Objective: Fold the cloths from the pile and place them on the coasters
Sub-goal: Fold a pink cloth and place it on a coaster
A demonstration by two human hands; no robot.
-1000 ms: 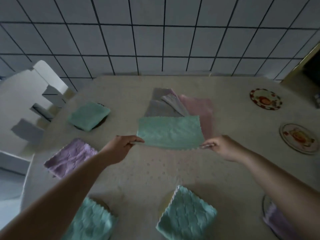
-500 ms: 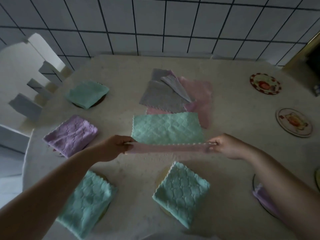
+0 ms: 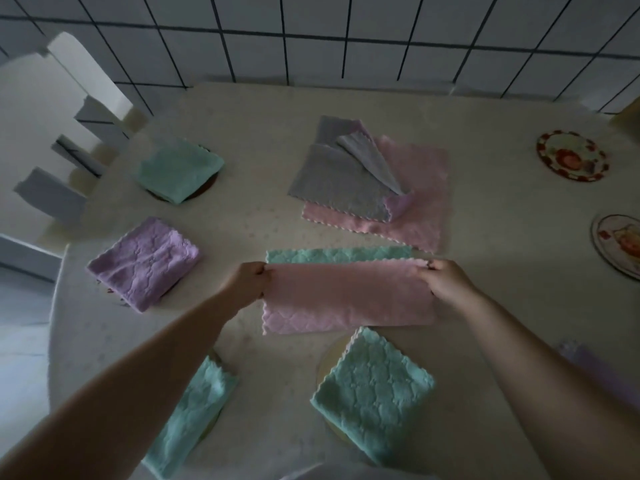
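My left hand (image 3: 247,284) and my right hand (image 3: 446,282) each pinch an upper corner of a two-sided cloth (image 3: 346,299), pink side up and folded over toward its far edge. A green strip (image 3: 337,255) of the same cloth shows beyond the fold, flat on the table. The pile (image 3: 374,181) of grey and pink cloths lies farther back at centre. Folded cloths sit on coasters: green ones at back left (image 3: 180,171), near left (image 3: 194,410) and near centre (image 3: 374,393), a purple one (image 3: 143,263) at left. Two bare coasters (image 3: 571,155) (image 3: 620,244) lie at right.
The cream tablecloth (image 3: 263,140) covers the table against a white tiled wall (image 3: 346,36). A white chair (image 3: 52,133) stands at the table's left edge. A purple cloth (image 3: 602,375) shows blurred past my right forearm.
The cloth came off the pile toward me and its near edge has been lifted and carried away from me, so the pink underside now covers most of the green face.
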